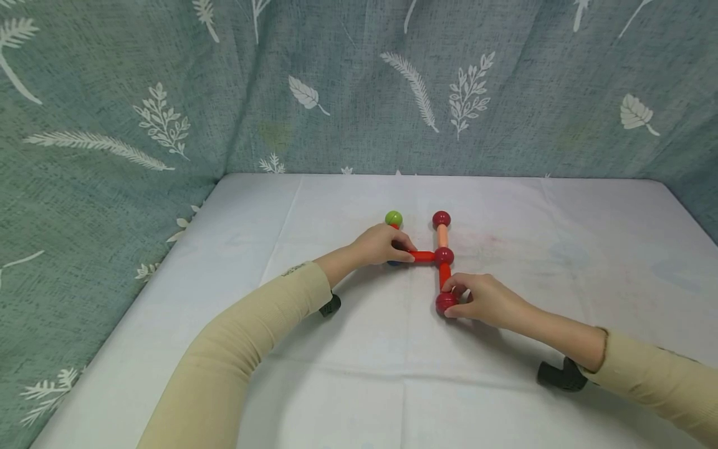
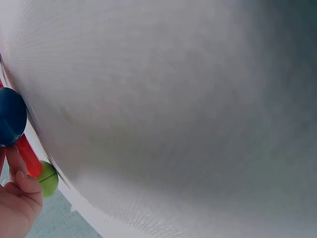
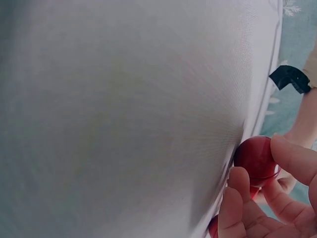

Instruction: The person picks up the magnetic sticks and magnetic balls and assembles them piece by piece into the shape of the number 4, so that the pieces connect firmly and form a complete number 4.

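Note:
A toy frame of coloured balls joined by short rods lies on the white cloth. My left hand (image 1: 380,246) pinches the red rod (image 1: 424,256) that runs between a blue ball (image 2: 11,117) and the middle dark red ball (image 1: 444,256). The blue ball is mostly hidden under that hand in the head view. Beyond it sits a green ball (image 1: 394,218) on another red rod (image 2: 29,157). My right hand (image 1: 487,300) grips the nearest red ball (image 3: 257,159) between thumb and fingers, at the end of a red rod (image 1: 445,275).
A peach rod (image 1: 442,236) leads from the middle ball to a far dark red ball (image 1: 441,219). The white-covered table (image 1: 348,393) meets a leaf-patterned curtain (image 1: 348,81) behind and at left. Dark wrist cameras hang beneath both sleeves.

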{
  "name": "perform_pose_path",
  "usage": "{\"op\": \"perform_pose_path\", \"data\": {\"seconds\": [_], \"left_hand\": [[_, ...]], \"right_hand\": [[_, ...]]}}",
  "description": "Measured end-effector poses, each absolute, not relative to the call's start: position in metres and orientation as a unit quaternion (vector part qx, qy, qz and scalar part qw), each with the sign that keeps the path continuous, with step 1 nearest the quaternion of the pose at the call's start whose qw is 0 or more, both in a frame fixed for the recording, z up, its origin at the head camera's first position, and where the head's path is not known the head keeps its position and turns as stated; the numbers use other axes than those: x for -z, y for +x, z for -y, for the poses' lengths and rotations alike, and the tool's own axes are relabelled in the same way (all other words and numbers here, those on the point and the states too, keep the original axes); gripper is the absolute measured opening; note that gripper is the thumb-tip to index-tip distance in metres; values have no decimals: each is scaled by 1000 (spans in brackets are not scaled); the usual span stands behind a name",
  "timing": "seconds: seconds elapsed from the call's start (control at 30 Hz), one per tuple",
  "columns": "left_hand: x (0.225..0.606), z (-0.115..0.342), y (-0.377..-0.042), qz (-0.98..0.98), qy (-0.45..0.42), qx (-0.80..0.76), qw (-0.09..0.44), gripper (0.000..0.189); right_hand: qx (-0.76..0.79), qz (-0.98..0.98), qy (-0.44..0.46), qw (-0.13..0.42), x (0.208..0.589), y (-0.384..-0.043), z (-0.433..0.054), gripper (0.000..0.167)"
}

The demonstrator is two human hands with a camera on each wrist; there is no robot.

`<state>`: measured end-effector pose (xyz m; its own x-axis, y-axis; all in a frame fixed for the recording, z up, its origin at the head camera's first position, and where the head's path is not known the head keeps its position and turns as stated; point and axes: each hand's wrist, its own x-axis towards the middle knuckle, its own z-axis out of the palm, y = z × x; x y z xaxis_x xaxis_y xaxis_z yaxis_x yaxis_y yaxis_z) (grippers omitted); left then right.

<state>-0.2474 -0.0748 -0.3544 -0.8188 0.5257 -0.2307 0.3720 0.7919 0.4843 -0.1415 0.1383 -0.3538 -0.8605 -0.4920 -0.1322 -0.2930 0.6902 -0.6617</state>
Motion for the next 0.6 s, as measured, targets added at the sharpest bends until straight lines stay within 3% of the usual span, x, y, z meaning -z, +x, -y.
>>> {"op": "perform_pose_path", "data": {"seconds": [0.6], "left_hand": [[357,77,-250,-929,243,-215,177,21]], "right_hand": [[327,-905,-209,173,354,-144,-137,32]]}}
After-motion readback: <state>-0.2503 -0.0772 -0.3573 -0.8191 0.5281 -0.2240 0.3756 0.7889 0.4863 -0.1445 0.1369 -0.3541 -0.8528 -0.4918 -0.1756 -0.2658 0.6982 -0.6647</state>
